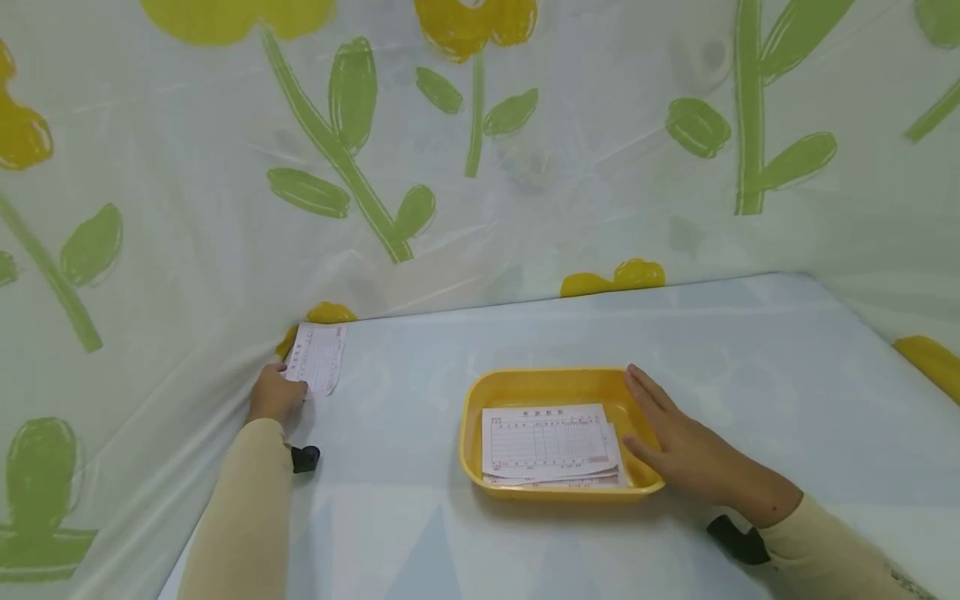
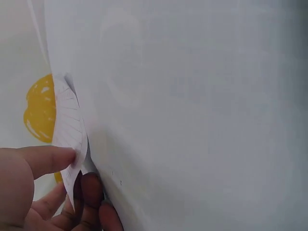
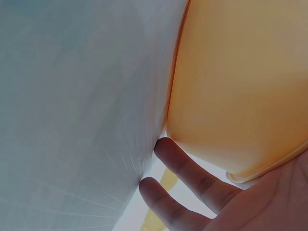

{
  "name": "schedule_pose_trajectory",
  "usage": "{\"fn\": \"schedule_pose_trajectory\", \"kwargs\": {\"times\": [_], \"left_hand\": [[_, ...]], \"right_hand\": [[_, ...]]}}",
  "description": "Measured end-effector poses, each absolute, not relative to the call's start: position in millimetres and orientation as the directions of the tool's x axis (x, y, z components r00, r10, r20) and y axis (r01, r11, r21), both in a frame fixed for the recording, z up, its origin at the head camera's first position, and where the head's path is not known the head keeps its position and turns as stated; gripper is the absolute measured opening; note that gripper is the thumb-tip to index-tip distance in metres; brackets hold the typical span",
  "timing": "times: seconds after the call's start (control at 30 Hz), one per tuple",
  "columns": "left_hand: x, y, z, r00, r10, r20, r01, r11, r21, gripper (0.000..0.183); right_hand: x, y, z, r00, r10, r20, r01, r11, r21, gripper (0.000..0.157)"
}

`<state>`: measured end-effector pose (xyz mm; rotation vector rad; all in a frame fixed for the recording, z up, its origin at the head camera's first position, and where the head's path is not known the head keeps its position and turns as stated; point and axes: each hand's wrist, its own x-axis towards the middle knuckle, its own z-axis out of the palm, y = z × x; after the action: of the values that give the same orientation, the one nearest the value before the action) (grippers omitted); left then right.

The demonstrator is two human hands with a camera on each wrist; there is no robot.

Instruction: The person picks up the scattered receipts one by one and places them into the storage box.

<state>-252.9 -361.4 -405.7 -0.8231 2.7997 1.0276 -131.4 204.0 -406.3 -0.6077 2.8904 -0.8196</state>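
At the far left of the table, my left hand [image 1: 276, 395] pinches a printed paper form [image 1: 318, 357] by its near edge. In the left wrist view the thumb lies on top of the bent form [image 2: 70, 127], with fingers beneath it. A yellow plastic tray [image 1: 555, 493] stands right of the middle, holding a few loosely stacked forms [image 1: 546, 442] of printed tables. My right hand [image 1: 678, 446] rests against the tray's right side, fingers straight and thumb over the rim. From the right wrist, two fingertips [image 3: 168, 147] show beside the tray's outer wall [image 3: 231, 91].
A pale blue and white cloth covers the table [image 1: 405, 417]. Behind it and along the left hangs a white curtain [image 1: 600, 167] with green and yellow flower prints, meeting the table near my left hand. Each wrist wears a black mount [image 1: 304, 459].
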Motion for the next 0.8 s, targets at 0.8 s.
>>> {"fn": "schedule_pose_trajectory", "kwargs": {"times": [0.8], "left_hand": [[-245.3,-347.0,-397.2,-0.872,-0.476,-0.116,-0.406,0.571,0.714,0.059]], "right_hand": [[-131.0,204.7,-405.0,-0.916,-0.399,0.028,-0.355,0.778,-0.518,0.082]]}}
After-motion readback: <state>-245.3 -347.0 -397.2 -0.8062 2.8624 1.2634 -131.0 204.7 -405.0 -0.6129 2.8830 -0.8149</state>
